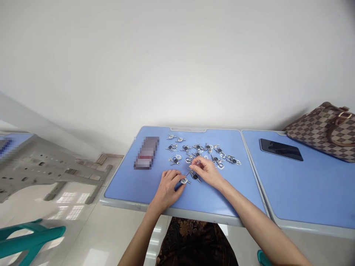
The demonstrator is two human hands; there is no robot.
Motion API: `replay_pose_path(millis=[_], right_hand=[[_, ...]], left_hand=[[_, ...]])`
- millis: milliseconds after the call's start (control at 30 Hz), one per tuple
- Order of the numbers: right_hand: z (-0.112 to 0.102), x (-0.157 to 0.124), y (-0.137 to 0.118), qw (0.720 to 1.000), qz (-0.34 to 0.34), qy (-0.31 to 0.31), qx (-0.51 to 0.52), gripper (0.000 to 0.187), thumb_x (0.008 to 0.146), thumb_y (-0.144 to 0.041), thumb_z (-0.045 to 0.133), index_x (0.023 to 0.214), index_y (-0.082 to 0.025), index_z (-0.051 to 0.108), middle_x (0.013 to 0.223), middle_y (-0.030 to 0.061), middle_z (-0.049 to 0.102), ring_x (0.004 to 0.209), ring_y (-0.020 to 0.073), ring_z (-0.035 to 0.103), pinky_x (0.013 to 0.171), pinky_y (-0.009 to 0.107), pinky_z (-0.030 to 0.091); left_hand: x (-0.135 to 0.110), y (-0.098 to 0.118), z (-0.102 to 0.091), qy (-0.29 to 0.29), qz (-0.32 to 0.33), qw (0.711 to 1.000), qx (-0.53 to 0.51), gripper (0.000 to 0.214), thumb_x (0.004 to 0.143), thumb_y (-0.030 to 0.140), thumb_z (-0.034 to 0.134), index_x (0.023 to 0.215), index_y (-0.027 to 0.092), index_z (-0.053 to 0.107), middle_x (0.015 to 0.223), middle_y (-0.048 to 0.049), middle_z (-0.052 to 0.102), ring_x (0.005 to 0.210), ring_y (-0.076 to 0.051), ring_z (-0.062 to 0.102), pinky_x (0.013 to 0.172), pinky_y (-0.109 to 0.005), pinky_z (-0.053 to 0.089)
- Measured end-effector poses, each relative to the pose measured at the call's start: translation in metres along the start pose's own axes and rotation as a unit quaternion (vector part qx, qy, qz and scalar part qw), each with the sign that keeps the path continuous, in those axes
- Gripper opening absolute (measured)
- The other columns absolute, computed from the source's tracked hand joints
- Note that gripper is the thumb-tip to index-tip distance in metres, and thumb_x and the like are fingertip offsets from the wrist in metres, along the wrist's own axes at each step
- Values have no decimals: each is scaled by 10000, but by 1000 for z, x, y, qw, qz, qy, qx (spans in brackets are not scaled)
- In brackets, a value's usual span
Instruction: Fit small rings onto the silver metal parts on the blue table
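My left hand (168, 185) rests on the blue tabletop. Its thumb and fingers close around a small silver metal fitting (183, 181) with a flat plate and a short pin. Just right of it, my right hand (204, 170) pinches a thin, slender tool whose tip points down toward that fitting; its kind is too small to tell. Below my right fingers lies another metal fitting with a black round centre (195, 177). Several similar fittings (215, 159) with black discs and silver arms spread behind and right of my hands. Two silver plate pieces (180, 139) lie near the back edge.
A blurred, pixelated flat item (146, 153) lies on the table's left. On the adjoining right table (313, 192) are a black phone (281, 149) and a checkered handbag (325, 127). A white wall stands behind. A green stool (30, 236) is at lower left.
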State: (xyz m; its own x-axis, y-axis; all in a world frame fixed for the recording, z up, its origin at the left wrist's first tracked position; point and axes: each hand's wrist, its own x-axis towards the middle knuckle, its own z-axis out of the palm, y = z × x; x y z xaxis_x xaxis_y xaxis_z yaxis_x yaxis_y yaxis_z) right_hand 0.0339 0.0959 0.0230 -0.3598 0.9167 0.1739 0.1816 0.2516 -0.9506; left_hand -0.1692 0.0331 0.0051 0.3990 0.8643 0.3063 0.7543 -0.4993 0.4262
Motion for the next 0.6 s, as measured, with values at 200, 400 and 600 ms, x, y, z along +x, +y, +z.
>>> replay_pose_path(millis=[200,400,600], right_hand=[[5,-5,-1,999,-22,-24,-19,206,893,-399,568,806,-213,571,596,-39,498,513,110,413,491,228,321],[7,-8,0,996,-56,-29,-65,190,914,-378,552,828,-209,575,650,-26,536,531,106,429,514,226,341],[7,-9,0,993,-74,-26,-86,171,923,-345,545,837,-198,569,686,-19,552,552,102,440,526,219,346]], left_hand=[[2,3,-3,-3,-4,1000,-10,180,889,285,605,1057,226,579,1038,-53,617,991,-212,566,894,-391,384],[1,1,-1,1,0,1000,-18,90,906,249,591,991,223,587,987,-32,627,935,-186,567,872,-370,373],[1,1,-1,-3,-9,1000,-25,84,908,255,591,984,221,580,977,-27,629,924,-185,558,870,-368,366]])
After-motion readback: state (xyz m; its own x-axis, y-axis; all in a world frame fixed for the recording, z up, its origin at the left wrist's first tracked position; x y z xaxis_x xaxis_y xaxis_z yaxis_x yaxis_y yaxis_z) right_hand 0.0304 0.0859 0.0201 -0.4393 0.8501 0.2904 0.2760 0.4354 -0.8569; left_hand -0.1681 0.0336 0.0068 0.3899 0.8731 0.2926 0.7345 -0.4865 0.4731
